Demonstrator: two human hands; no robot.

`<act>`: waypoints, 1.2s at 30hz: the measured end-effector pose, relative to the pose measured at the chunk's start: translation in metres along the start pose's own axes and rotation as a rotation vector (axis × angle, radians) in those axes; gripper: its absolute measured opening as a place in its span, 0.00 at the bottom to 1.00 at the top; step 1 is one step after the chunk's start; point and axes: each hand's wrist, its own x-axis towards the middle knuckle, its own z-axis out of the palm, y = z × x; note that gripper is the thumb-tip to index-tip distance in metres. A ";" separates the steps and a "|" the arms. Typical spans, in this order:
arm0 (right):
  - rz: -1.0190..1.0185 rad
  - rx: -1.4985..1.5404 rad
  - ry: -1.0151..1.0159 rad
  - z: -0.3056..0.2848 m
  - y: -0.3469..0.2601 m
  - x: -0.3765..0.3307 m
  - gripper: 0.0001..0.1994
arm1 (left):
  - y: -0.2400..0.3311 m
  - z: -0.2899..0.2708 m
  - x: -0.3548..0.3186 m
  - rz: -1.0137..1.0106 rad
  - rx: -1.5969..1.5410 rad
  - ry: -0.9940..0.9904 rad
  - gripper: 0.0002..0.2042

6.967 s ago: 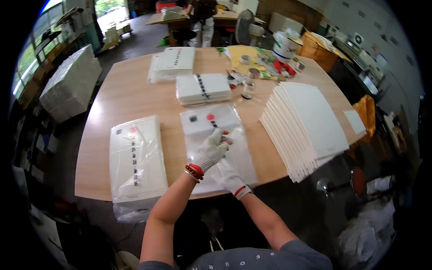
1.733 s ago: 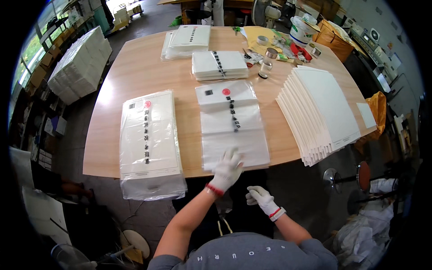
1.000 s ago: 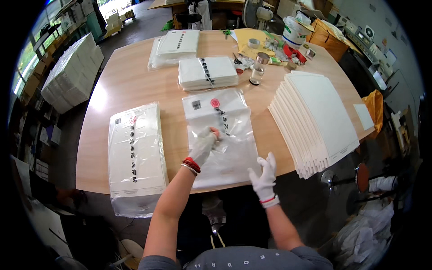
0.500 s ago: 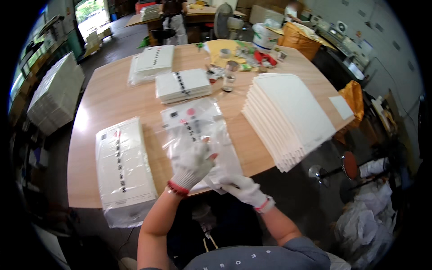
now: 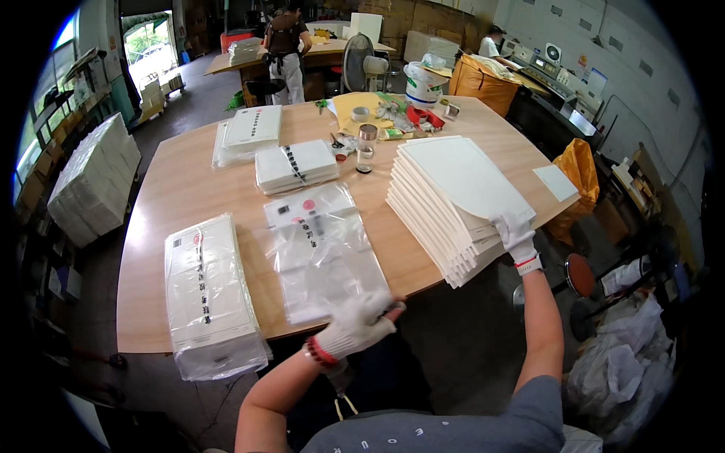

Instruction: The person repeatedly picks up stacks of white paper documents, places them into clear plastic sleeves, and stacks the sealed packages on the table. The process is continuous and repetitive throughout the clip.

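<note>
My right hand [image 5: 516,235], in a white glove, grips the near right corner of the top white paper sheet [image 5: 472,177] on a tall stack; the sheet's near edge bends up slightly. My left hand [image 5: 359,326], also gloved with bare fingertips, hovers at the near end of a clear plastic bag [image 5: 325,257] with printed marks. Blur hides whether its fingers hold the bag. The bag lies flat at the table's near edge. To its left are filled, printed plastic bags [image 5: 208,279], piled and overhanging the edge.
Further back on the table [image 5: 151,249] lie two piles of printed packets [image 5: 297,162] [image 5: 253,124]. A clear jar [image 5: 365,151], tape roll [image 5: 360,115], red tape dispenser [image 5: 424,118] and white bucket [image 5: 423,84] stand beyond. A stool [image 5: 580,274] is at right; a co-worker [image 5: 287,49] stands behind.
My right hand has moved from the bag's near end, right and up to the paper stack. My left hand has slid off the bag's middle toward me and right.
</note>
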 end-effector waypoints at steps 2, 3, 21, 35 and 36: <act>-0.033 -0.138 0.148 -0.011 -0.050 0.012 0.06 | -0.013 0.032 0.010 -0.145 -0.400 -0.130 0.11; -0.098 -0.253 0.219 -0.017 -0.073 0.011 0.05 | -0.013 0.049 0.016 -0.234 -0.739 -0.101 0.13; 0.869 1.169 0.044 0.048 -0.234 -0.104 0.23 | -0.004 0.099 -0.036 -0.062 0.402 -0.091 0.47; 0.137 0.325 -0.563 0.074 -0.228 -0.081 0.14 | -0.103 -0.008 0.006 -0.288 0.131 0.262 0.26; 0.146 0.257 -0.645 0.086 -0.232 -0.076 0.13 | -0.083 0.020 0.005 -0.172 0.322 0.127 0.26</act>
